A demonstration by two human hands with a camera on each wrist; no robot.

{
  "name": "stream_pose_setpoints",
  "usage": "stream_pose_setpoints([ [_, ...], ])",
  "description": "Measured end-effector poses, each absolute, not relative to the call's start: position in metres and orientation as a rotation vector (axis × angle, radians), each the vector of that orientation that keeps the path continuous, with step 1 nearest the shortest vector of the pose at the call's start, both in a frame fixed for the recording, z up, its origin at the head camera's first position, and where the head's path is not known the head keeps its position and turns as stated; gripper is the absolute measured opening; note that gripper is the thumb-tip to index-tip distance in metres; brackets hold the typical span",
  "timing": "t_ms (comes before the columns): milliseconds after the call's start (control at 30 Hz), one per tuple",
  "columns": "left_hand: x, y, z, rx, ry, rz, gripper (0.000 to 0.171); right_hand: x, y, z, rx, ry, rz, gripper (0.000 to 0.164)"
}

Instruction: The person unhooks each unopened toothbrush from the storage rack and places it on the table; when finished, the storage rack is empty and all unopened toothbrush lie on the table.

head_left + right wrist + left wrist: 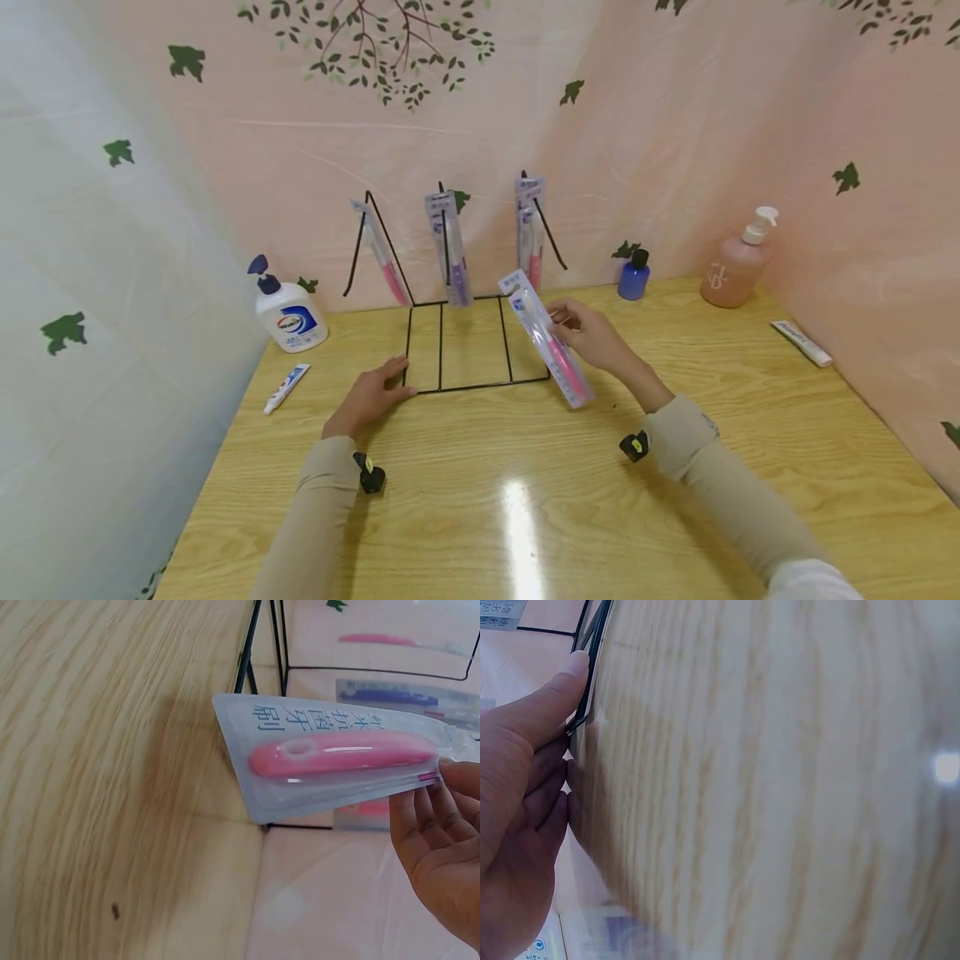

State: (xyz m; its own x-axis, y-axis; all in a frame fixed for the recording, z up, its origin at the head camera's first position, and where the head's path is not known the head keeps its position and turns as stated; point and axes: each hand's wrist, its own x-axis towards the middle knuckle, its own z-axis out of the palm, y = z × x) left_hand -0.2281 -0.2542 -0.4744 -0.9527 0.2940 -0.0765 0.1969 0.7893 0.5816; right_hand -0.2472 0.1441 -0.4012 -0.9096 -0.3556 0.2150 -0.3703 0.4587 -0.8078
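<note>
My right hand point(588, 333) pinches one edge of a packaged toothbrush point(551, 342) with a pink handle, held tilted over the right side of the black wire rack point(472, 387). In the right wrist view, the clear blister pack point(337, 754) shows its handle end, with blue print on the backing. My left hand point(373, 393) holds the rack's front left corner, thumb at the front rail and fingers by the side rail. Packaged toothbrushes hang on the rack's arms: a pink one point(384, 258) at left, a purple one point(450, 250) in the middle, a pink one point(529, 237) at right.
A white pump bottle point(292, 317) and a small toothpaste tube point(287, 388) are at the left. To the right are a blue bottle point(633, 277), a pink pump bottle point(735, 267) and another tube point(801, 343). Fabric point(660, 150) hangs behind the wooden table point(450, 500).
</note>
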Motion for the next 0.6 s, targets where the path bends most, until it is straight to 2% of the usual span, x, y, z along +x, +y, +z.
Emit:
stream_pose_setpoints([
  [600, -0.227, -0.254, -0.472, 0.378, 2.804, 0.876, 0.067, -0.263, 0.185, -0.426, 0.408, -2.7, 1.605, 0.031],
])
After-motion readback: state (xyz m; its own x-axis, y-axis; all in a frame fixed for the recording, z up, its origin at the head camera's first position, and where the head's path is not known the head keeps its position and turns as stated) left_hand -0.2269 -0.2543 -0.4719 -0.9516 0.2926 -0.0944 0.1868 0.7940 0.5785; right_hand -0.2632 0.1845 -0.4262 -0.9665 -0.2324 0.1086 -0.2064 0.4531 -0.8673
